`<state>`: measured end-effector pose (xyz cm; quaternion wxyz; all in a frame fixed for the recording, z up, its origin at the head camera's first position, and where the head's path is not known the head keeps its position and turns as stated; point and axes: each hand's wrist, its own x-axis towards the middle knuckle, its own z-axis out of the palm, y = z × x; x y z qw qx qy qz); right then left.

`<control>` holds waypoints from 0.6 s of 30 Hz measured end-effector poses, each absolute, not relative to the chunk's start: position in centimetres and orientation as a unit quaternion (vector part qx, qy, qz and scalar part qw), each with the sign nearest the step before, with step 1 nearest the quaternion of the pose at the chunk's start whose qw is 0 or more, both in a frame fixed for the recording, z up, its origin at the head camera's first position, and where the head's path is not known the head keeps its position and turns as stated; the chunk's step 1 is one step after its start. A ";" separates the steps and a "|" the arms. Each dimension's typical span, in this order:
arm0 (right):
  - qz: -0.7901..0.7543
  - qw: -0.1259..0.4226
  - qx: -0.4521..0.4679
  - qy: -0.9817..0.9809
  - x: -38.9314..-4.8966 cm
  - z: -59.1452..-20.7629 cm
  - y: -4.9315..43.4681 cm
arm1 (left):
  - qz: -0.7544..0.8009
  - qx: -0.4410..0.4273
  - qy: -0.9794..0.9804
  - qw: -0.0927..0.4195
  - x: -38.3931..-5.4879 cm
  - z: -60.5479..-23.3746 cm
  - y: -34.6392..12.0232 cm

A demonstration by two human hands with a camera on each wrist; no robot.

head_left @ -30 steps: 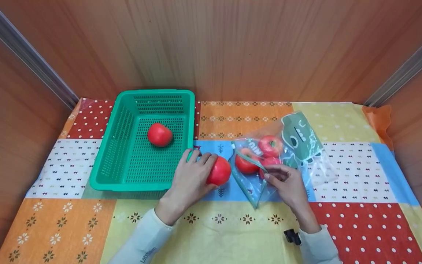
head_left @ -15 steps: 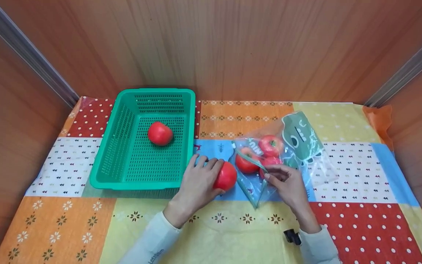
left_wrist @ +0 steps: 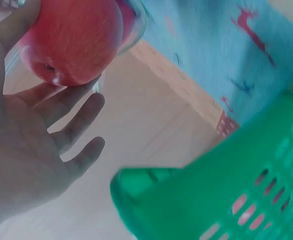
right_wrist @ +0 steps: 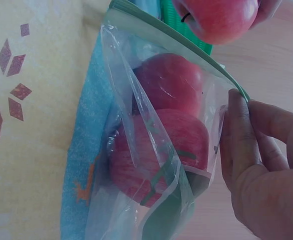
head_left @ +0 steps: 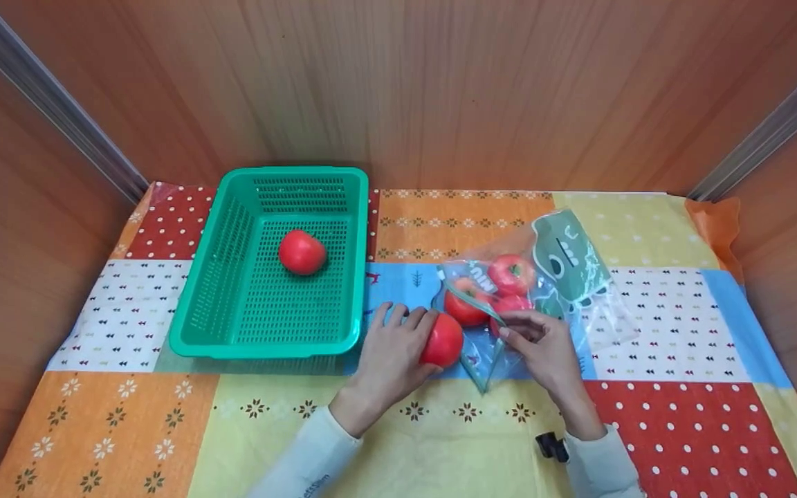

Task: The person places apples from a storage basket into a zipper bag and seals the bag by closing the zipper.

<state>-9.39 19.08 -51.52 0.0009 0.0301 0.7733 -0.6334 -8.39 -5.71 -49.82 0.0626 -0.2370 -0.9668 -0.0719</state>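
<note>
Apple [head_left: 445, 339] in the grasp of my left hand [head_left: 393, 354], just beside the mouth of a clear plastic bag [head_left: 570, 261]; whether the two touch, I cannot tell. In the left wrist view my thumb lies along one side of the fruit, with fingers against its lower side and the outer ones spread away from it. My right hand [head_left: 544, 346] pinches the bag's green edge [right_wrist: 191, 43] between thumb and fingers. The bag, printed with a green cartoon figure, lies on a patchwork cloth [head_left: 440, 456] and contains three apples [head_left: 511, 274] grouped close together near the mouth. To the left stands a green basket [head_left: 260, 350] with slotted sides; one more apple [head_left: 302, 253] rests on its floor, well apart from my hands. Both my sleeves [head_left: 315, 453] are pale, and a small black object [head_left: 552, 447] adjoins the right one. Wooden panels [head_left: 433, 97] enclose the table.
</note>
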 end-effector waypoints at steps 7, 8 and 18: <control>-0.637 0.005 0.036 0.770 -9.4 -51.5 18.9 | -0.076 -0.228 -0.967 0.086 -8.2 -50.9 -4.6; -0.637 0.005 0.037 0.770 -9.4 -51.5 18.9 | -0.076 -0.227 -0.967 0.088 -8.2 -50.9 -4.5; -0.642 -0.001 0.029 0.767 -9.2 -51.8 19.0 | -0.068 -0.226 -0.969 0.072 -8.3 -51.6 -3.4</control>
